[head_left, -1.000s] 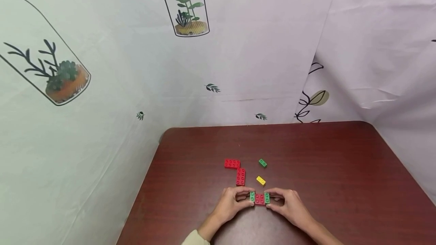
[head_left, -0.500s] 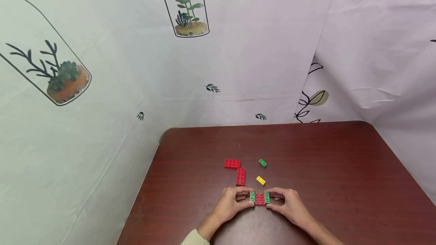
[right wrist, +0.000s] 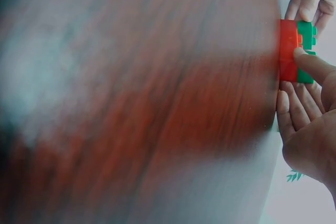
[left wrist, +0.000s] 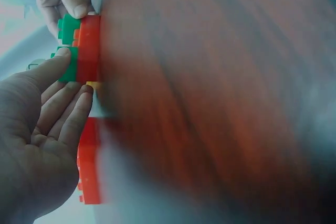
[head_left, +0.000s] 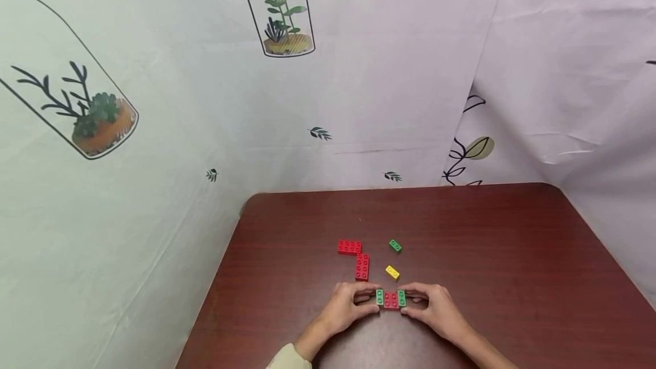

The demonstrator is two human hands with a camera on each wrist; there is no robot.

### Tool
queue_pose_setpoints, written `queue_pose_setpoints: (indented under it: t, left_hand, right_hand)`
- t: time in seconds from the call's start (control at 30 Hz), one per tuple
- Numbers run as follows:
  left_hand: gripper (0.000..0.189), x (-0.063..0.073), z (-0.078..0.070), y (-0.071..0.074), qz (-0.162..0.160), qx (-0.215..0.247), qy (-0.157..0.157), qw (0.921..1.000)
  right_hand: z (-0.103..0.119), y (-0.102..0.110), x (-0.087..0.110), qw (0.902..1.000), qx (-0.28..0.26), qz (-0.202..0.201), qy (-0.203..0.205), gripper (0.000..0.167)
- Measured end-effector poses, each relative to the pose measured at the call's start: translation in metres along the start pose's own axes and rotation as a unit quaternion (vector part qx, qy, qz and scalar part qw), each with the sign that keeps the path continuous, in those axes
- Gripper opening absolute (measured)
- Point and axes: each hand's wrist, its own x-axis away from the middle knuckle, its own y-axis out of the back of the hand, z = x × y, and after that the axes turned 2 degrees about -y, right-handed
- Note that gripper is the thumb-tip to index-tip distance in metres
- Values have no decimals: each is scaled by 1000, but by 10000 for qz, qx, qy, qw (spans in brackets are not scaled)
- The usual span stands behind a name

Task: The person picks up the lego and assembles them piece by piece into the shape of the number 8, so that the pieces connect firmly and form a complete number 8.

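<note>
Left thumb (head_left: 367, 310) and sleeve (head_left: 290, 357) slightly farther left

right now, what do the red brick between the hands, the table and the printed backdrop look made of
Red brick: probably hard plastic, smooth; its solid colour and moulded studs suggest that.
Table: wood or wood-look laminate, I can't tell which; dark streaky grain, glossy highlight.
Printed backdrop: likely fabric or thin sheeting, fairly matte, since it creases and folds.

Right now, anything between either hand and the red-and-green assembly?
Nothing visible. The left hand holds the red-and-green assembly at its left end, the right hand at its right end. The yellow brick lies beyond it on the table, outside both grips.
</note>
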Motion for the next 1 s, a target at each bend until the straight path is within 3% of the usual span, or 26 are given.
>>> queue_pose_setpoints:
  t: [0.23, 0.4, 0.63, 0.8, 1.0]
  left_hand:
    - [38, -5, -7, 20, -162, 105, -197, 9996]
    - [40, -15, -5, 43, -689, -158, -368, 9968]
    - [52, -29, 13, 70, -1422, -876, -205, 9857]
    - [56, -36, 27, 76, -1762, -976, -19, 9795]
    - [59, -40, 34, 77, -1861, -1143, 116, 9758]
  right_hand:
    - [0, 1, 1, 9999, -25, -71, 100, 35]
    - [-1, 1, 1, 10000, -50, -1, -20, 35]
    - [-1, 0, 0, 10000, 12, 25, -8, 35]
    - [-1, 0, 0, 9999, -50, 51, -71, 35]
    - [-1, 0, 1, 10000, -71, 15, -10, 34]
